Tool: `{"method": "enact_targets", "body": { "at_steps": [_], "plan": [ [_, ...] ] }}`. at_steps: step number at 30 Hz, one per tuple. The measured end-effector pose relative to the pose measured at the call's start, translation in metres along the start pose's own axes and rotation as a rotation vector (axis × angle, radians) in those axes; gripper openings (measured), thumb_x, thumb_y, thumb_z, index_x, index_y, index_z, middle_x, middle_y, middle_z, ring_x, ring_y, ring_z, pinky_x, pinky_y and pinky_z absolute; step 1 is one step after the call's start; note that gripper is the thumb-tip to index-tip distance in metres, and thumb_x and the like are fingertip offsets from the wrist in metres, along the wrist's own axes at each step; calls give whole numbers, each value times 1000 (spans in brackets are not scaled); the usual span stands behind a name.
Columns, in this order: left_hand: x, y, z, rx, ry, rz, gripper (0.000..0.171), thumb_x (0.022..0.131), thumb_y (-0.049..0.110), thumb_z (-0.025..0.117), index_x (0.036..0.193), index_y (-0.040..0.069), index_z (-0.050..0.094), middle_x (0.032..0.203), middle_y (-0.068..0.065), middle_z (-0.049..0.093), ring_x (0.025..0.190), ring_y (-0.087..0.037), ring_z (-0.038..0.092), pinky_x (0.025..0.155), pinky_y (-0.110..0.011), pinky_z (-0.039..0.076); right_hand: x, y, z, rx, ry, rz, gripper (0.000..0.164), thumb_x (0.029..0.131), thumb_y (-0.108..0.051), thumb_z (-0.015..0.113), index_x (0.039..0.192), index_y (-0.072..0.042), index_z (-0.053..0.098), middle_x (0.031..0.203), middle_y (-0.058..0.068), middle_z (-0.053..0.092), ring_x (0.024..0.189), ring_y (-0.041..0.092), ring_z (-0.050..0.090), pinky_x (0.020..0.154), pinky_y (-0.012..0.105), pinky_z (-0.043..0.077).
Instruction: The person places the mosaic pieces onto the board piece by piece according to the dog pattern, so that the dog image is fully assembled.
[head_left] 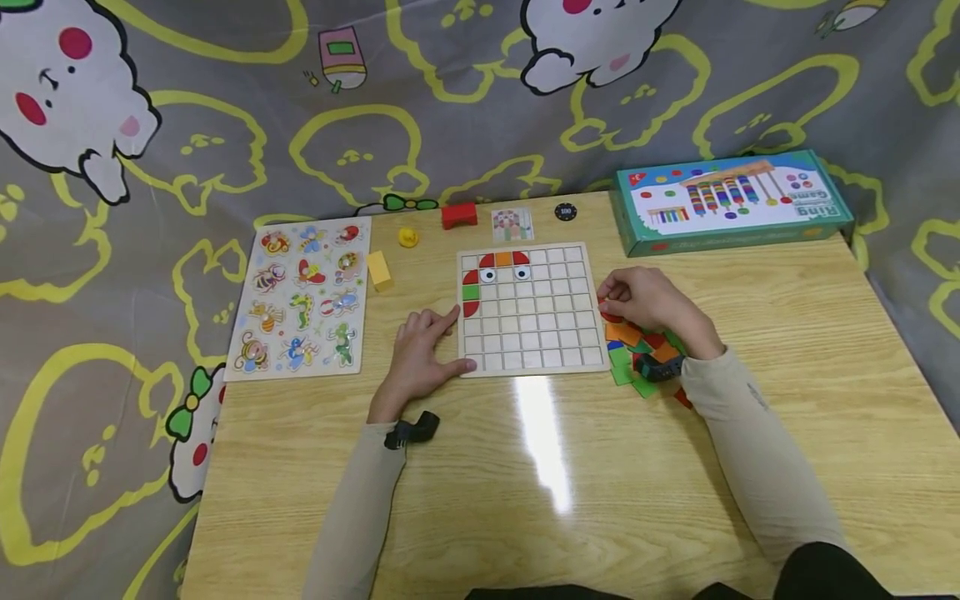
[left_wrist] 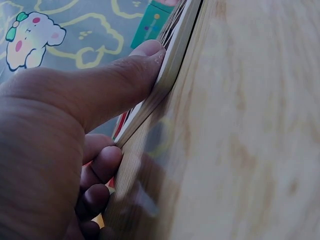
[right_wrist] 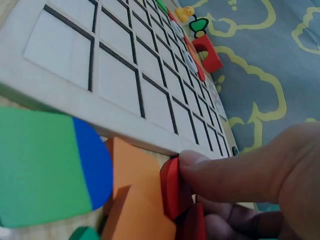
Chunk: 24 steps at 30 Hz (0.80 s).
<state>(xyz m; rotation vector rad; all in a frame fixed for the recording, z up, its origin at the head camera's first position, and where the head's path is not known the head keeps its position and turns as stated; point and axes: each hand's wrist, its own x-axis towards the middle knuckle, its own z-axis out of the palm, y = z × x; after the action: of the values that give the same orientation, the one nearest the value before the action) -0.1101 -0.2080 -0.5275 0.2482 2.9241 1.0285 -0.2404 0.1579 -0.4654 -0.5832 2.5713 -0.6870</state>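
Note:
A wooden grid board [head_left: 528, 340] lies in the middle of the table. Along its top left, red curved tiles [head_left: 470, 309], an orange tile [head_left: 503, 260], a green tile [head_left: 470, 292] and two eye tiles [head_left: 487, 275] sit in cells. My left hand [head_left: 420, 354] touches the board's left side with the index finger, thumb at the near left corner. Beside the right edge, my right hand [head_left: 648, 300] pinches a red tile [right_wrist: 172, 187] between thumb and fingers, over a pile of loose orange [head_left: 622, 334], green [head_left: 621, 367] and other tiles. The fingers partly hide the red tile.
An insect puzzle board [head_left: 292, 308] lies at the left, with a yellow block [head_left: 379, 271] beside it. Behind the grid stand a yellow duck [head_left: 408, 237], a red arch block [head_left: 459, 216], a picture card [head_left: 512, 224] and a black chip [head_left: 566, 212]. A green game box [head_left: 735, 204] fills the back right.

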Motion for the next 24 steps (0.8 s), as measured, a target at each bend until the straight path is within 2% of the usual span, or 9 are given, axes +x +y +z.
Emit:
{"method": "enact_targets", "body": {
  "at_steps": [7, 14, 19, 24],
  "plan": [
    [1, -1, 0, -3, -1, 8, 93, 75, 56, 80, 153, 24, 39, 106, 2, 47, 95, -18, 36, 85, -34, 26, -2, -5, -2, -28, -58, 62, 19, 96, -21, 64, 101, -3, 67, 93, 10, 65, 79, 23, 54, 71, 34, 43],
    [1, -1, 1, 1, 10, 12, 93, 75, 56, 80, 152, 24, 40, 105, 2, 46, 94, -19, 36, 85, -35, 27, -8, -5, -3, 17, 10, 153, 23, 93, -23, 65, 108, -5, 62, 102, 15, 64, 86, 26, 56, 72, 36, 43],
    [1, -1, 1, 3, 4, 13, 93, 75, 56, 80, 153, 25, 39, 106, 1, 46, 95, -19, 36, 85, -35, 27, -15, -3, -7, 5, 22, 224, 31, 91, -26, 68, 113, -4, 63, 107, 18, 67, 88, 28, 61, 73, 39, 43],
    [0, -1, 2, 8, 10, 17, 93, 75, 57, 80, 153, 26, 39, 106, 1, 46, 94, -19, 35, 83, -35, 26, -18, 0, -7, 0, 44, 230, 32, 91, -27, 69, 111, -2, 66, 105, 18, 68, 89, 29, 61, 75, 41, 44]
  ]
}}
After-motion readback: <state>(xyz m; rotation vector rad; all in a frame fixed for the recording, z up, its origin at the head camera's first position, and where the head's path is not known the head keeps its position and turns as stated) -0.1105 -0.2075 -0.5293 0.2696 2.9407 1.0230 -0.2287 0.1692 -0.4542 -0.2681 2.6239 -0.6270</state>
